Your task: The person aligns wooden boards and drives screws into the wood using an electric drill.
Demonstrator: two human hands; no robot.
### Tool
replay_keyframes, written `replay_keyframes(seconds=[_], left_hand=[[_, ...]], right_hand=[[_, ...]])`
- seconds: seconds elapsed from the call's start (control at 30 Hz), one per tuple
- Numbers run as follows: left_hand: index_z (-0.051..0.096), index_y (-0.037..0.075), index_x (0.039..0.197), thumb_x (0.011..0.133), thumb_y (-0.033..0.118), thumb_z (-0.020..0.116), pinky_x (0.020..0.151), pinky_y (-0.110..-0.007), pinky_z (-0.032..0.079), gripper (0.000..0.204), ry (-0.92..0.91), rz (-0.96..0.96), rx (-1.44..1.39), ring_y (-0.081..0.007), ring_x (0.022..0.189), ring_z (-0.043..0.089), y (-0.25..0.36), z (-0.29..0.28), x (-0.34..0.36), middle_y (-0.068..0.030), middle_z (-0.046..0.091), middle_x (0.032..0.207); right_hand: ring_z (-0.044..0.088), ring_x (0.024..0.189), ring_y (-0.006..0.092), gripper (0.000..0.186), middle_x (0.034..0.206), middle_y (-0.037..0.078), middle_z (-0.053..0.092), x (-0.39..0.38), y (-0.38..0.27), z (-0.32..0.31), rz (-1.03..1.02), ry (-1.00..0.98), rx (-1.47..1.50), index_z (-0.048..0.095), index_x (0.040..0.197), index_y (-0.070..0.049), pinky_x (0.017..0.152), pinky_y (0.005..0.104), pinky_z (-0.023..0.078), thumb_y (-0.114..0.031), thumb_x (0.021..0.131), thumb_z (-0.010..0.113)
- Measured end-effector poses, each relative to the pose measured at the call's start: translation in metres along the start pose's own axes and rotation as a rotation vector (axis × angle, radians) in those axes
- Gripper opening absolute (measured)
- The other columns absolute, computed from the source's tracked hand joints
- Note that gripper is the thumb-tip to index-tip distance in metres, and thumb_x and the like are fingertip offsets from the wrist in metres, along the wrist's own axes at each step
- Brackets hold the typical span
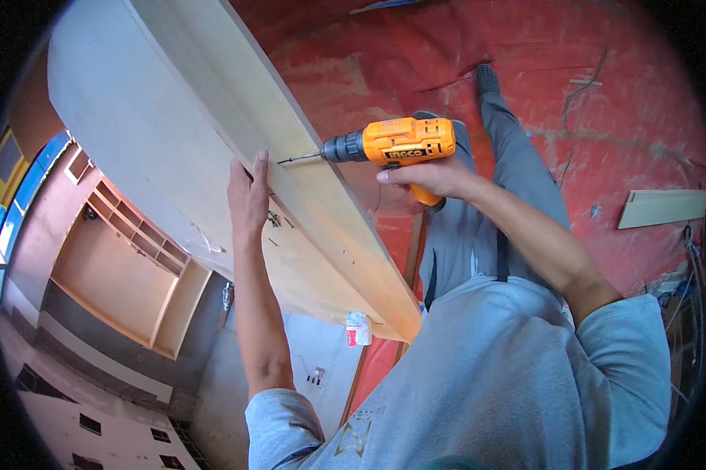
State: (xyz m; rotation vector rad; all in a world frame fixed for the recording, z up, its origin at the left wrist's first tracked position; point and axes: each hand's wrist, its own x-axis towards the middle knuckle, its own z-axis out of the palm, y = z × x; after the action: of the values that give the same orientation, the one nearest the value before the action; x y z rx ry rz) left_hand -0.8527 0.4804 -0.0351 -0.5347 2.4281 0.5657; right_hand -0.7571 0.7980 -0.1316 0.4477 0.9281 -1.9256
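Observation:
My right hand [435, 177] is wrapped round the grip of an orange and black cordless drill [408, 141]. Its long bit [302, 157] points left, with the tip at the face of a long pale wooden board [322, 176]. Just left of that tip, my left hand [249, 192] grips the board's edge, thumb and fingers close together; part of the fingers is hidden. A few loose screws [275, 219] lie on the large white panel [153, 133] beside my left wrist. Whether the bit carries a screw is too small to tell.
A white and red packet [358, 329] sits on the panel's near end. Red sheeting [604, 94] covers the floor, with a pale board offcut [662, 207] at right. Cables [694, 270] hang at the right edge. A wooden shelf frame [122, 270] stands at left.

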Motion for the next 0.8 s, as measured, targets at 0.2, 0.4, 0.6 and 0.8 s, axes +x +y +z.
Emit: replay_keyframes(seconds=[0.2,0.4,0.6,0.8], left_hand=[[0.066,-0.006,0.108,0.103,0.047,0.062,0.075,-0.044,0.053,0.053,0.046,0.032,0.355,-0.0303,0.078,0.068,0.011,0.001,0.009,-0.0206,0.07,0.084],[0.07,-0.007,0.118,0.1,0.038,0.069,0.075,-0.038,0.057,0.047,-0.047,-0.053,0.245,-0.0238,0.08,0.072,0.032,0.0,0.011,-0.0206,0.076,0.092],[0.071,-0.008,0.114,0.1,0.037,0.071,0.074,-0.036,0.056,0.047,-0.011,0.034,0.222,-0.0205,0.082,0.071,0.02,0.0,0.013,-0.0183,0.076,0.092],[0.07,-0.009,0.113,0.1,0.038,0.072,0.074,-0.034,0.055,0.049,-0.014,0.034,0.16,-0.0186,0.084,0.07,0.02,0.004,0.013,-0.0179,0.076,0.093]], right_hand=[[0.061,0.064,0.0097,0.033,0.078,0.0,0.063,0.002,0.006,-0.001,0.039,-0.019,-0.062,0.067,0.112,-0.007,0.06,0.0295,0.053,-0.028,0.092,0.081],[0.06,0.07,0.008,0.037,0.085,0.0,0.065,0.006,0.01,-0.007,0.05,-0.053,-0.041,0.067,0.117,-0.007,0.064,0.0291,0.054,-0.032,0.092,0.081],[0.063,0.081,0.0096,0.041,0.094,0.0,0.068,0.008,0.001,-0.007,0.002,-0.072,-0.145,0.067,0.126,-0.007,0.074,0.0303,0.056,-0.029,0.094,0.08],[0.068,0.112,0.0146,0.052,0.125,0.006,0.073,-0.001,-0.004,-0.004,0.152,-0.044,-0.095,0.066,0.134,-0.006,0.101,0.0326,0.054,-0.028,0.09,0.084]])
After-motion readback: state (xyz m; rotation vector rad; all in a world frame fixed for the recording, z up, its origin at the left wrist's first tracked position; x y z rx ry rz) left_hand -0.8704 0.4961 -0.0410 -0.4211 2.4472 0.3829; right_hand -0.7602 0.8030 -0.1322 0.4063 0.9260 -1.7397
